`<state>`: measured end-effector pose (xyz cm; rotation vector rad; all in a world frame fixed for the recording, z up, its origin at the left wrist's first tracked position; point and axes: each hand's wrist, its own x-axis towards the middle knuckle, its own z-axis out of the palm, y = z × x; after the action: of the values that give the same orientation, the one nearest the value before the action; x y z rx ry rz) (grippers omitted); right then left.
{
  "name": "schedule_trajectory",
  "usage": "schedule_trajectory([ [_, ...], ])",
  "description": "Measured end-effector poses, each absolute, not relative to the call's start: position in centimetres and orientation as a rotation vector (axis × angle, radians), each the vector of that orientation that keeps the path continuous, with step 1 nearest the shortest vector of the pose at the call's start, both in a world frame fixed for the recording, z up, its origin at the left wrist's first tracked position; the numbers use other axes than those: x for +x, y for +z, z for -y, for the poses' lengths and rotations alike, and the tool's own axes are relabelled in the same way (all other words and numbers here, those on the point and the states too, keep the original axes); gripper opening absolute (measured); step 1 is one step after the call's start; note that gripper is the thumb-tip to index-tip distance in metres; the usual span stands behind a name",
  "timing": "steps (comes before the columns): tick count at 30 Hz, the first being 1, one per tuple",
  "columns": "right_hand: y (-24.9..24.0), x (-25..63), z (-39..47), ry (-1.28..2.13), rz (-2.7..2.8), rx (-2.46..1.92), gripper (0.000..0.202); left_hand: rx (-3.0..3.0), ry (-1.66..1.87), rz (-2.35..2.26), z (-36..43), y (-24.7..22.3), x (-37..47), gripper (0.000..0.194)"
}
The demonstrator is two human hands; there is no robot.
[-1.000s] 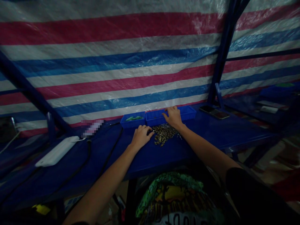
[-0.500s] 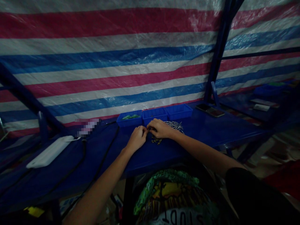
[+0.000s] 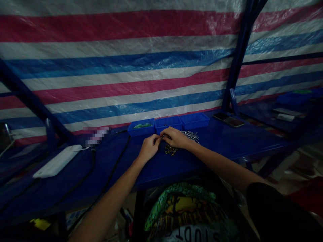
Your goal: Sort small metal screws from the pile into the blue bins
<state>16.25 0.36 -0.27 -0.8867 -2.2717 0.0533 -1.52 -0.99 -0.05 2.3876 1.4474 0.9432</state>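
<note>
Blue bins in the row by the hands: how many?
3, side by side: left bin with green pieces, middle bin partly covered by the right hand, right bin.

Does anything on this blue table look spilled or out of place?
Only the small brassy parts and thin silvery pieces might: they lie loose on the table near the right hand, outside the blue bins, perhaps deliberately.

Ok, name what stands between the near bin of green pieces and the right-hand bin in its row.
The head view shows the middle blue bin there, its front partly hidden by the right hand.
</note>
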Motion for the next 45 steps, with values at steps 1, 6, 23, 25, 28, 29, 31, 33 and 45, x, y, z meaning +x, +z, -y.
schedule_trajectory([
  [1,-0.3,16.3,-0.4,0.055,2.278,-0.875,0.020,2.390,0.947,-1.450,1.0,0.0,-1.5,0.022],
  [6,-0.1,16.4,-0.4,0.070,2.290,-0.847,0.019,2.366,0.972,-1.432,1.2,0.1,-1.5,0.021],
  [23,-0.7,17.2,-2.0,0.066,2.123,-0.853,0.012,2.315,1.030,-1.477,1.4,0.2,-1.2,0.024],
  [25,-0.7,18.0,-3.0,0.025,2.029,-0.910,0.012,2.443,0.975,-1.462,1.7,0.0,-1.1,0.018],
  [28,-0.5,19.2,-4.5,-0.125,1.896,-1.086,0.016,2.582,0.894,-1.389,1.9,-0.3,-0.9,0.015],
  [29,-0.4,19.5,-5.0,-0.185,1.863,-1.161,0.017,2.607,0.871,-1.369,1.9,-0.4,-0.9,0.015],
  [31,-0.2,19.9,-5.5,-0.284,1.815,-1.297,0.021,2.647,0.835,-1.353,1.8,-0.6,-1.0,0.019],
  [33,-0.1,20.0,-5.5,-0.323,1.782,-1.377,0.023,2.676,0.801,-1.360,1.7,-0.8,-1.2,0.022],
  [45,-2.5,25.5,-1.3,-0.164,1.992,-1.362,0.016,2.692,0.622,-1.408,1.6,-1.1,-1.4,0.022],
])
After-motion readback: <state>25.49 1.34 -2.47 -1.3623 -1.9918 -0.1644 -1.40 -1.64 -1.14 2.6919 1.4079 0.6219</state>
